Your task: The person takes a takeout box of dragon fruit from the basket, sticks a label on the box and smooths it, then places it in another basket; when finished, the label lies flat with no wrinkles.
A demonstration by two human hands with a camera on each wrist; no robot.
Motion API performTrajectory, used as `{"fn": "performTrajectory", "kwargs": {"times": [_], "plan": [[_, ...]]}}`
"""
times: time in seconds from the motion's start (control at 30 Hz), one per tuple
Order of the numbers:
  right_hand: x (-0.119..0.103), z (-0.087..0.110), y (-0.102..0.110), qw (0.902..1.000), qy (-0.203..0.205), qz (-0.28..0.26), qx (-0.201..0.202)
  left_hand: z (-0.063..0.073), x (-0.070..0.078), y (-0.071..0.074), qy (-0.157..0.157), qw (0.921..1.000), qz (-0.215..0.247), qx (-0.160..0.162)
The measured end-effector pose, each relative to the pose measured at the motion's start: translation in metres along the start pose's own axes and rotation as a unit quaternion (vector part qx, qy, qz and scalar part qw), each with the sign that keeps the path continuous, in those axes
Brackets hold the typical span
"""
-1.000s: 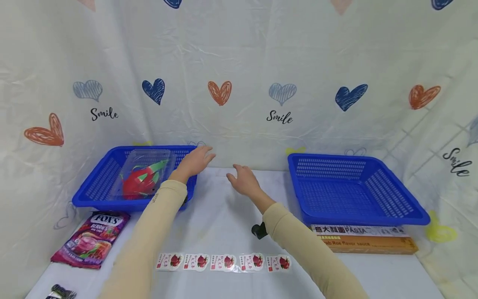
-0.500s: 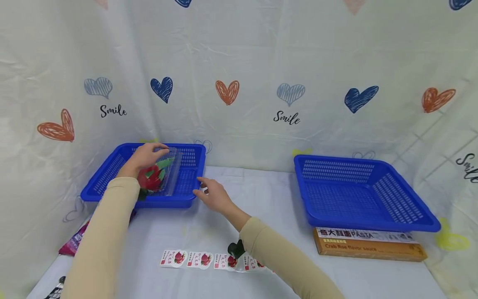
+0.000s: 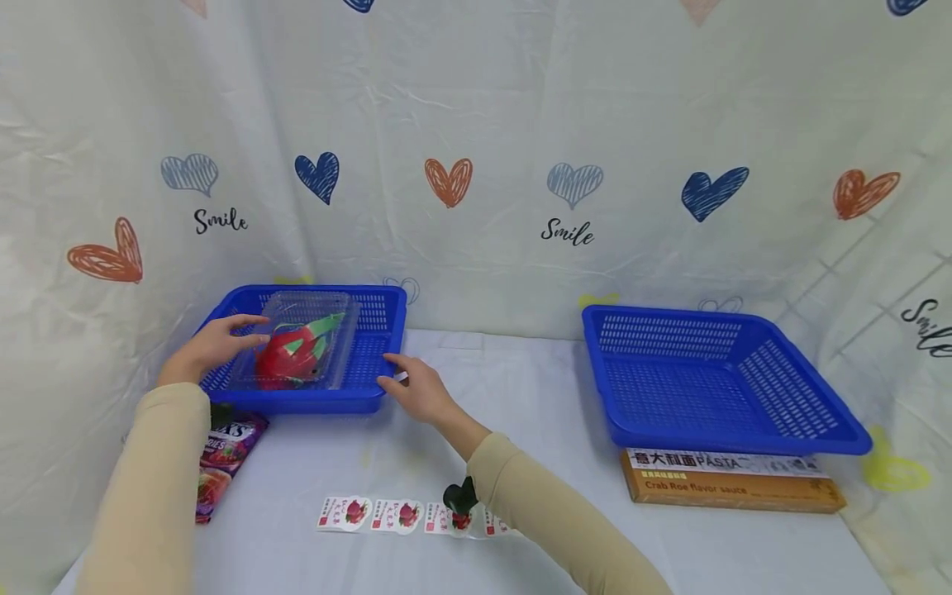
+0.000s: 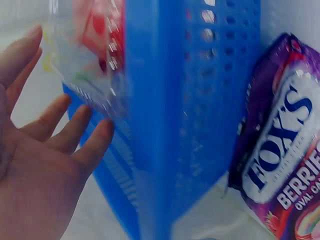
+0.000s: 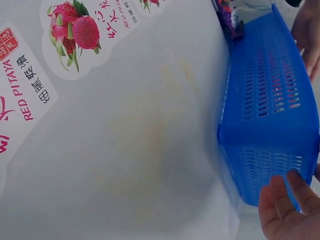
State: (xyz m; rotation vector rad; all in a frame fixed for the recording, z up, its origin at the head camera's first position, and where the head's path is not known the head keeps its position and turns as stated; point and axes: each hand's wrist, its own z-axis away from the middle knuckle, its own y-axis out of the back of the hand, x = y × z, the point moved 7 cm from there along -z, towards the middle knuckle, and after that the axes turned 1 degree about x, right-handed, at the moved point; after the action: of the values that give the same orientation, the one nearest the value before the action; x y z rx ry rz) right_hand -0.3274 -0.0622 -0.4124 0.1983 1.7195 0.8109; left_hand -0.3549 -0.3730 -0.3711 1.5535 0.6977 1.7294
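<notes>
In the head view, a clear plastic box (image 3: 297, 307) with a red dragon fruit (image 3: 286, 355) with green leaf tips inside sits in the left blue basket (image 3: 320, 405). My left hand (image 3: 216, 345) is over that basket's left end, fingertips right at the box's left edge. The left wrist view shows its fingers (image 4: 97, 142) spread and slightly bent, with nothing in them. My right hand (image 3: 424, 392) is at the basket's right rim, thumb and forefinger apart. Seen from the right wrist, its loosely bent fingers (image 5: 282, 200) lie against the basket's perforated wall (image 5: 270, 90).
A second blue basket (image 3: 692, 388) stands at the right, behind a pasta box (image 3: 736, 492). A purple Fox's candy bag (image 3: 226, 450) lies in front of the left basket, partly behind my left arm. A row of dragon-fruit stickers (image 3: 345, 514) lies near the front. A curtain hangs behind.
My left hand has moved left across the plastic box to the basket's left end. The right hand has come left to the basket's right rim, staying there since half a second ago.
</notes>
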Motion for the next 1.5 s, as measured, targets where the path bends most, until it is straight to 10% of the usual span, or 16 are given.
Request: {"fn": "performTrajectory", "kwargs": {"times": [0.43, 1.5], "plan": [[0.004, -0.003, -0.001, 0.9999, -0.005, -0.015, -0.001, 0.008, -0.021, -0.018, 0.002, 0.9938, 0.087, -0.069], [0.007, -0.004, -0.002, 0.9994, -0.020, -0.027, -0.008, -0.009, 0.016, -0.045, -0.014, 0.9847, 0.126, -0.120]]}}
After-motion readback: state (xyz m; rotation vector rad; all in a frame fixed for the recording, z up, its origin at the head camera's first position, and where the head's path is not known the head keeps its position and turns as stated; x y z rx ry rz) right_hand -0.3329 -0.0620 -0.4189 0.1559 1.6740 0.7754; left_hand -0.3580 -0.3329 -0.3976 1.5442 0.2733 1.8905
